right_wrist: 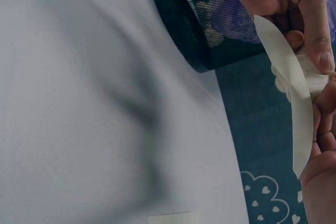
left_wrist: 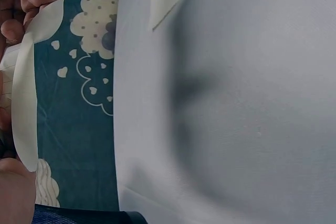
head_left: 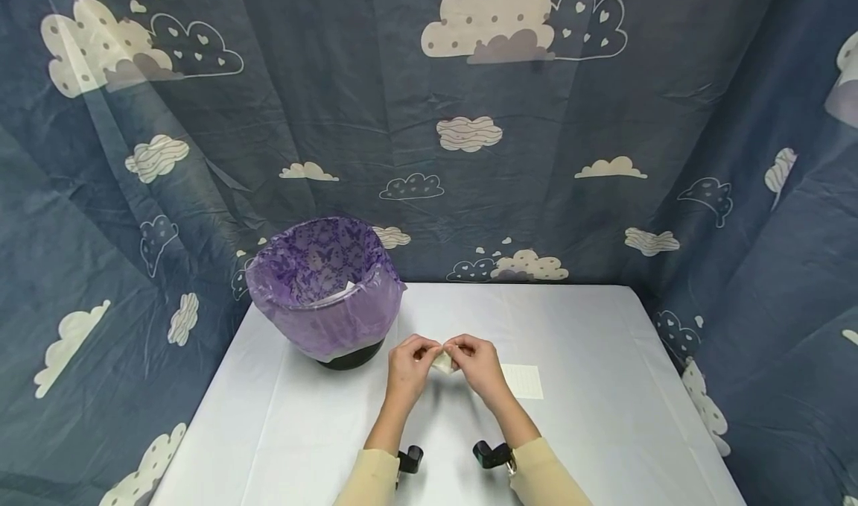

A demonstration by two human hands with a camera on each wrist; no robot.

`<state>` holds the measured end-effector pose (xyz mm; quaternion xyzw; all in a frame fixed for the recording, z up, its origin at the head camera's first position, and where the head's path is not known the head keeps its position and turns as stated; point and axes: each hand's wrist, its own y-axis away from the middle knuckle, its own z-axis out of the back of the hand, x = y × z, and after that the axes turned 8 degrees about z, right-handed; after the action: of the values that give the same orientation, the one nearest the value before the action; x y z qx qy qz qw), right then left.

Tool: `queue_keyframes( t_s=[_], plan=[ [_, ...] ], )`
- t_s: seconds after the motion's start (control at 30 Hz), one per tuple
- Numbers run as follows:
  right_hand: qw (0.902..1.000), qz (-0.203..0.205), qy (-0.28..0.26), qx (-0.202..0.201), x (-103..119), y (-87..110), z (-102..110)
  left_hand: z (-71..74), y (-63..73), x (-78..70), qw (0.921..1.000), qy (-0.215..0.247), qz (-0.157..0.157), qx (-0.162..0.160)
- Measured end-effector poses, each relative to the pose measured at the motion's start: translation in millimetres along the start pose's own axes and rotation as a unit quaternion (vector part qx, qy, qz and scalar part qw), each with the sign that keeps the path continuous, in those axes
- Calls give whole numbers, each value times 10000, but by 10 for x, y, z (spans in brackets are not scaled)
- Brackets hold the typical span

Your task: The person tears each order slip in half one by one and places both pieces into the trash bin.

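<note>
Above the white table, my left hand (head_left: 407,372) and right hand (head_left: 481,368) meet, each pinching a small cream sheet of paper (head_left: 443,362) between thumb and fingers. In the right wrist view the sheet (right_wrist: 301,103) looks bent, its plain edge curling outward below the hands. Faint ruled lines show on its inner part in the left wrist view, where the paper (left_wrist: 24,93) spans both hands. Fingers hide much of its middle. Right of my right hand, a lined cream sheet (head_left: 524,381) lies flat on the table.
To the left stands a waste bin with a purple bag liner (head_left: 348,320) and a dark base (head_left: 351,358); something white (head_left: 338,293) shows inside. A dark curtain with cloud prints (head_left: 362,103) surrounds the white table (head_left: 590,446). Black wrist cameras sit at both cuffs.
</note>
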<state>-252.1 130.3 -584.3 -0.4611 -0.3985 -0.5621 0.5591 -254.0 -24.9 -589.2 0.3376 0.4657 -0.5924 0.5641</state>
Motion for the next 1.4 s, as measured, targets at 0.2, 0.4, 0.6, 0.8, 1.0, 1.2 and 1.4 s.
queue_keyframes(
  t_s=[0.2, 0.4, 0.6, 0.8, 1.0, 1.2, 1.4],
  plan=[
    [9995, -120, -303, -32, 22, 0, 22, 25, 12, -48, 9997, 160, 134, 95],
    [9990, -67, -440, -31, 45, 7, 26, 35, 15, -61, 9999, 133, 29, 44],
    [9991, -26, -414, -62, 68, -1, 34, 51, 12, -69, 9998, 187, -32, 21],
    [9992, -66, -384, -89, 70, -4, 47, 77, 6, -82, 9997, 259, -17, -5],
    [9992, -75, -364, -149, 64, -7, 73, 101, 10, -95, 9995, 316, 0, -6],
    [9983, -78, -414, -393, 36, -14, 110, 124, 3, -115, 9990, 438, 120, -59],
    [9977, -87, -464, -495, 23, -17, 123, 151, 8, -128, 9985, 501, 184, -73]
  ],
)
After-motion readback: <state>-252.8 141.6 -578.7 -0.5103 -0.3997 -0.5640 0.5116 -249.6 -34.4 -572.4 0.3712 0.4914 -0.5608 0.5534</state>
